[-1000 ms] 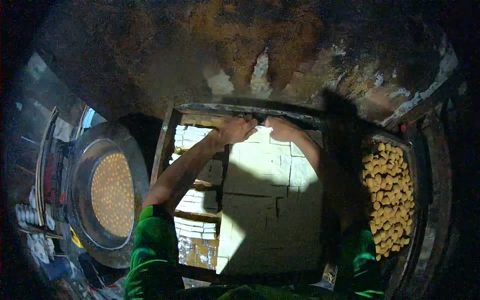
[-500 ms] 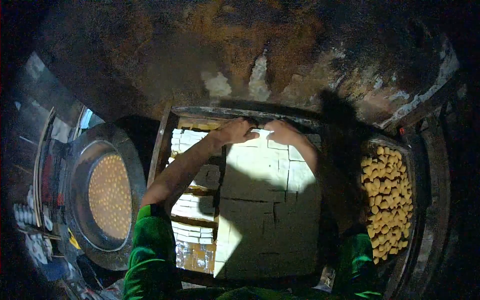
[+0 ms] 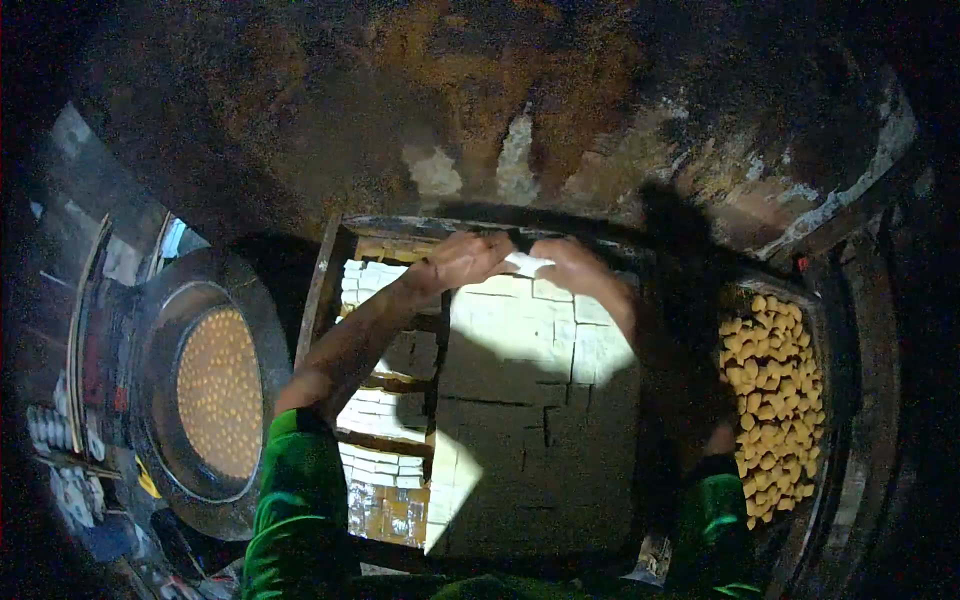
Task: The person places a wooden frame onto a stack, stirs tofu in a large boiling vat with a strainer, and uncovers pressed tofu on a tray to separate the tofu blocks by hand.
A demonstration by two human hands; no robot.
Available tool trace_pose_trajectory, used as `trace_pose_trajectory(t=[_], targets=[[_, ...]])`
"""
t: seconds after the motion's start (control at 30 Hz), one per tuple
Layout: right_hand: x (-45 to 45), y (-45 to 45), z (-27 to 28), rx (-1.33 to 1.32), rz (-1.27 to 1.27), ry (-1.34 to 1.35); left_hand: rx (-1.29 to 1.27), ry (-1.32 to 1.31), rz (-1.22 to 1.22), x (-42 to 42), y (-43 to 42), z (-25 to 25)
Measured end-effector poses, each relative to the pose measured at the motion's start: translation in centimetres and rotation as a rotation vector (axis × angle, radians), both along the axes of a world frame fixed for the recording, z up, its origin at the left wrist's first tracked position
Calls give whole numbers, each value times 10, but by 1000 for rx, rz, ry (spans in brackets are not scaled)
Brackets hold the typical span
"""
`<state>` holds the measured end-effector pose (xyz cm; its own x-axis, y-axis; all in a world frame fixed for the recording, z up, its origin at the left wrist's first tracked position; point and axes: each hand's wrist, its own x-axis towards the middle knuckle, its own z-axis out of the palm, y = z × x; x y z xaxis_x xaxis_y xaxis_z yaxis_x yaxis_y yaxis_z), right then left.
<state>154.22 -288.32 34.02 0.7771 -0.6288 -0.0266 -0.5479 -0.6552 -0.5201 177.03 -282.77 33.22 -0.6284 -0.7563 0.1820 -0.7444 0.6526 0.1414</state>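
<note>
1. Now, a small white piece (image 3: 529,264) sits between the two hands at the far edge of the white slab (image 3: 520,340). Half a second earlier the white there ran into the slab; here it stands out as a separate strip.
2. The left hand (image 3: 468,260) and right hand (image 3: 568,262) are close together but not touching, fingers closed on opposite ends of the piece. Both have hardly shifted since the earlier frames. The fingers' undersides are hidden.
3. The slab, scored with cuts, lies in a dark wooden frame (image 3: 318,290); shadow dims its nearer part.
4. Left of it, inside the frame, lie rows of white blocks (image 3: 383,410), partly covered by the left forearm.
5. Further left, a round pan (image 3: 165,345) holds yellowish pieces in liquid.
6. Right of the frame, yellow pieces (image 3: 775,410) fill a container whose near end fades into darkness.
</note>
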Motion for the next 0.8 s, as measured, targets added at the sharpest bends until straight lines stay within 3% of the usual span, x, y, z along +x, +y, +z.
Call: trace_pose_trajectory(t=[0.03, 0.1, 0.17, 0.2, 0.23, 0.27, 0.43, 0.53, 0.63, 0.67, 0.73, 0.8], targets=[[-2, -4, 4, 68, 106, -64, 69, 33, 4, -2, 3, 3], [-3, -4, -1, 195, 78, -90, 268, 135, 24, -8, 9, 12], [-1, 1, -5, 383, 37, 84, 316, 129, 71, -11, 20, -3], [0, -7, -20, 173, 197, 147, 115, 174, 31, -10, 18, -28], [0, -8, -21, 169, 196, 144, -87, 220, -10, -9, 16, -42], [0, -7, -20, 141, 148, 149, -88, 219, -11, -8, 15, -36], [-3, 18, 0, 53, 62, 220, 145, 35, 117, -4, 17, -17], [3, 41, 37, 152, 83, 174, 539, 61, 141, 6, 30, 24], [4, 32, -17, 63, -3, 7, 390, 237, -21, 26, 27, -12], [7, 36, -16, 61, -3, 0, 388, 230, -20, 26, 29, -4], [13, 44, -14, -24, 80, -84, 677, 184, 102, 23, 34, 11], [15, 34, -54, -39, 112, -117, 587, 296, 31, 26, 30, -18]])
